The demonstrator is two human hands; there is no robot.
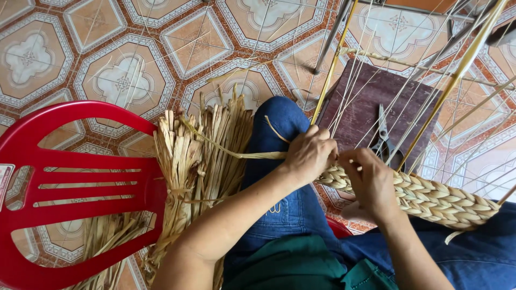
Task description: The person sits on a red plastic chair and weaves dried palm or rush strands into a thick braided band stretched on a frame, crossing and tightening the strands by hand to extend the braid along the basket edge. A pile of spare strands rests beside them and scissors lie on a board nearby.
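My left hand (310, 153) is closed on a flat dried straw strand (236, 154) that trails left toward a bundle of dried straw (200, 161). My right hand (371, 180) grips the near end of a thick woven straw braid (435, 198) that runs right across my lap. Both hands meet at the braid's working end, over my knee in blue jeans (279, 121). Thin upright cane ribs (457, 75) rise from the braid toward the top right.
A red plastic chair (75, 182) lies to the left, beside the straw bundle. Scissors (382, 137) rest on a dark wooden board (371, 102) behind my hands. Patterned floor tiles (123, 70) lie all around.
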